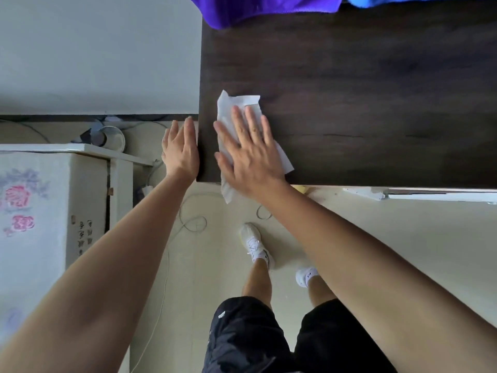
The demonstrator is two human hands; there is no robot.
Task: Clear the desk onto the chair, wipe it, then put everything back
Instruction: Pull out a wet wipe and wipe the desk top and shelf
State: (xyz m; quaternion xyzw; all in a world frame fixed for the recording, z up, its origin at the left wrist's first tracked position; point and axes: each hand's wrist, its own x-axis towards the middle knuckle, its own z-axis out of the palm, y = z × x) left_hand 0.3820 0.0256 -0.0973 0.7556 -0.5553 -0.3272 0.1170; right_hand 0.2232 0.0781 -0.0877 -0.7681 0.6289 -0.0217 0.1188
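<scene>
Your right hand (250, 154) lies flat on the white wipe (238, 103). Your fingers are straight and spread wide. They do not curl round the wipe; they press it down on the dark desk (363, 90). A flat hand like this pushes on a lot of the wipe at once, so I think you hold it this way to clean a wide strip.

The wipe sits at the desk's near left corner. A bit of it sticks out past your fingertips at 12 o'clock. Another bit hangs off the near edge at 6 o'clock, below your wrist.

Your left hand (180, 152) is at 9 o'clock from the wipe. Its fingers are straight and close together, and it holds nothing. It looks to rest against the left side of the desk, maybe to steady you while you lean in.

The part of the desk top you can see is bare, so I think the clearing is done and you are in the wiping step. A purple cloth (255, 9) and a blue cloth (430, 1) lie over the far edge at 12 o'clock. The chair is not in view.

Mind the cable (193, 222) on the floor by your feet.
</scene>
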